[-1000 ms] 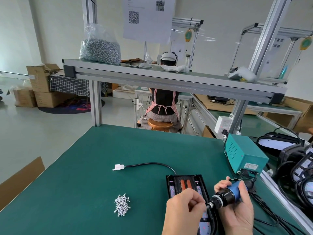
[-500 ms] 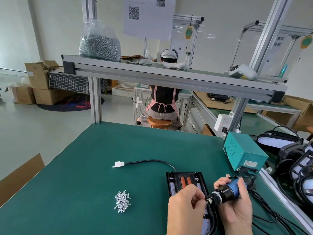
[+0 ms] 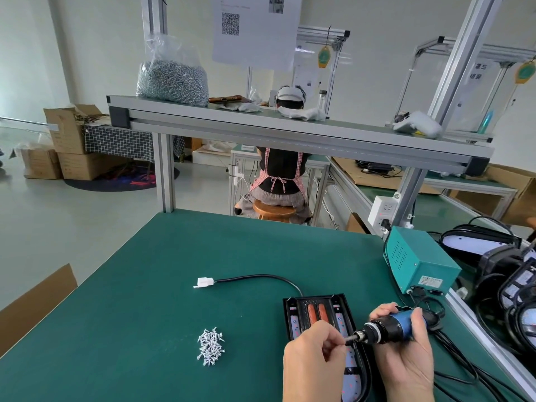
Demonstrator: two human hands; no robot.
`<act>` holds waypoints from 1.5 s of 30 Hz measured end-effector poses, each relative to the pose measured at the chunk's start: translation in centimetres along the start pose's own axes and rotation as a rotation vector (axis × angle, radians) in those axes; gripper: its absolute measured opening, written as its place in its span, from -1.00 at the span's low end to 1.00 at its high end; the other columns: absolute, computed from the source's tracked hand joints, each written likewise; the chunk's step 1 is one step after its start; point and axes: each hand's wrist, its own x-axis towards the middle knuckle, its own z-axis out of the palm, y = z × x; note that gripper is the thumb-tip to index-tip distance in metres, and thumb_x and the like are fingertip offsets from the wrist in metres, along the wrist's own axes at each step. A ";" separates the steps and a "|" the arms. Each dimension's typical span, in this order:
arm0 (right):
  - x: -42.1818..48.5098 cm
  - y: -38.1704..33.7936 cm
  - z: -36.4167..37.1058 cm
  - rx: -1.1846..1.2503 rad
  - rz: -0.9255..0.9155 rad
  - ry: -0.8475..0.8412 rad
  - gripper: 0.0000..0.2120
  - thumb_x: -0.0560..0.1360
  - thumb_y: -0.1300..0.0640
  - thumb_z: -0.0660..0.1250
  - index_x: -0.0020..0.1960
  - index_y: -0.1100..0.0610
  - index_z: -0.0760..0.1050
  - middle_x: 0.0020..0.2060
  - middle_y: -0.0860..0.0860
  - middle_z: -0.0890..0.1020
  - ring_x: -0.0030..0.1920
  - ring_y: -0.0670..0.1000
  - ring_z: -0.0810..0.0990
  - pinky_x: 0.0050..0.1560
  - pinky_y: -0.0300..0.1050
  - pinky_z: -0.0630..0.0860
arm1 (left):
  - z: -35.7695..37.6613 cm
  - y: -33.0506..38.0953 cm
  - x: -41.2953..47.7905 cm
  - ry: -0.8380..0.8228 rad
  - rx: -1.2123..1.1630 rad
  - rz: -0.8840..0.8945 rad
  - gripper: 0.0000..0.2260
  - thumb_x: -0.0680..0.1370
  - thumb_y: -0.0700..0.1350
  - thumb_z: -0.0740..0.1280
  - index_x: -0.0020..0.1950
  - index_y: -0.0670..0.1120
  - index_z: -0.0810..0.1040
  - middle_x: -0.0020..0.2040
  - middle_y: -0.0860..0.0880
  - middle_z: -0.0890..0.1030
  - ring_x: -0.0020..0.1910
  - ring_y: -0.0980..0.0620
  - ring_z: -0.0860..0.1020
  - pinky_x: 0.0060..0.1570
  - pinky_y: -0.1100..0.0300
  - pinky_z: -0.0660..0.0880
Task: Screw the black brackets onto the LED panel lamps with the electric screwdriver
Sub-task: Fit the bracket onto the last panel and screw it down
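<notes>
A green workbench (image 3: 145,285) lies before me. Near its right edge lies a black LED panel lamp (image 3: 316,311), partly under my hands. My right hand (image 3: 406,361) is wrapped around the blue electric screwdriver (image 3: 388,329), held nearly level above the lamp and pointing left. My left hand (image 3: 310,361) pinches its bit (image 3: 351,340); whether a screw sits there is hidden. A pile of loose screws (image 3: 211,347) lies to the left.
</notes>
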 end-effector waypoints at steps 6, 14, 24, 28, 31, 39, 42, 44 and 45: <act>-0.3 0.2 0.1 -0.028 -0.007 0.007 -0.71 0.64 -0.09 0.24 0.04 0.16 0.38 -0.18 -0.02 0.49 -0.17 -0.10 0.48 0.00 -0.23 0.48 | 0.4 -0.3 -0.2 0.046 0.045 0.038 -0.89 0.51 -0.23 0.36 -0.13 -0.02 0.62 -0.31 0.15 0.55 -0.34 0.25 0.47 -0.15 0.45 0.44; -0.2 0.4 0.1 -0.074 0.000 -0.003 -0.70 0.57 -0.10 0.30 0.04 0.14 0.39 -0.16 -0.04 0.49 -0.16 -0.11 0.47 0.03 -0.22 0.47 | 0.5 -0.6 0.2 0.104 0.030 0.047 -0.89 0.50 -0.25 0.37 -0.12 -0.05 0.64 -0.32 0.16 0.53 -0.34 0.26 0.47 -0.15 0.43 0.45; -0.6 0.4 0.5 -0.059 0.005 0.012 -0.71 0.64 -0.12 0.23 0.01 0.13 0.38 -0.15 -0.04 0.46 -0.14 -0.12 0.44 0.05 -0.23 0.47 | 0.7 -1.2 0.0 0.131 0.060 0.115 -0.91 0.49 -0.23 0.38 -0.13 -0.05 0.62 -0.30 0.16 0.55 -0.27 0.17 0.51 -0.09 0.34 0.48; -0.7 0.4 0.5 -0.047 0.013 0.025 -0.72 0.64 -0.10 0.24 0.04 0.13 0.38 -0.14 -0.03 0.46 -0.12 -0.10 0.44 0.11 -0.20 0.44 | 0.6 -1.1 -0.2 0.116 0.070 0.112 -0.90 0.48 -0.25 0.37 -0.15 -0.06 0.61 -0.31 0.16 0.54 -0.24 0.14 0.54 -0.09 0.31 0.50; -0.6 0.4 0.5 -0.033 0.020 0.027 -0.73 0.65 -0.10 0.24 0.03 0.12 0.38 -0.14 -0.04 0.46 -0.13 -0.11 0.45 0.09 -0.22 0.44 | 0.5 -1.1 -0.2 0.109 0.112 0.151 -0.87 0.47 -0.27 0.37 -0.19 -0.04 0.57 -0.31 0.12 0.54 -0.24 0.08 0.53 -0.13 0.27 0.49; -0.1 0.3 0.1 -0.059 0.024 0.010 -0.71 0.63 -0.12 0.25 0.03 0.13 0.39 -0.17 -0.01 0.49 -0.14 -0.10 0.47 0.08 -0.19 0.48 | 1.0 -1.5 -0.3 0.225 0.436 0.558 -0.59 0.04 -0.44 0.63 -0.42 -0.10 0.47 -0.43 0.06 0.45 -0.46 0.02 0.43 -0.48 0.26 0.41; 0.1 0.3 -0.1 -0.057 0.036 0.002 -0.70 0.60 -0.12 0.28 0.04 0.13 0.39 -0.17 -0.02 0.51 -0.16 -0.11 0.50 0.03 -0.20 0.49 | 1.2 -1.8 -0.2 0.195 0.384 0.495 -0.61 0.09 -0.41 0.62 -0.39 -0.09 0.49 -0.43 0.07 0.46 -0.45 0.03 0.44 -0.47 0.28 0.42; 0.2 0.2 -0.2 -0.049 0.038 -0.004 -0.68 0.53 -0.10 0.34 0.05 0.12 0.38 -0.16 -0.03 0.51 -0.16 -0.11 0.50 0.03 -0.22 0.48 | 1.3 -2.0 -0.2 0.189 0.264 0.380 -0.66 0.21 -0.37 0.59 -0.36 -0.04 0.49 -0.42 0.07 0.49 -0.43 0.02 0.47 -0.44 0.28 0.44; 0.2 0.2 -0.2 -0.046 0.040 -0.008 -0.67 0.49 -0.10 0.36 0.05 0.12 0.38 -0.16 -0.03 0.51 -0.16 -0.12 0.50 0.03 -0.22 0.48 | 1.3 -2.0 -0.2 0.203 0.203 0.323 -0.69 0.27 -0.34 0.55 -0.34 -0.01 0.49 -0.39 0.05 0.51 -0.39 0.02 0.49 -0.40 0.28 0.45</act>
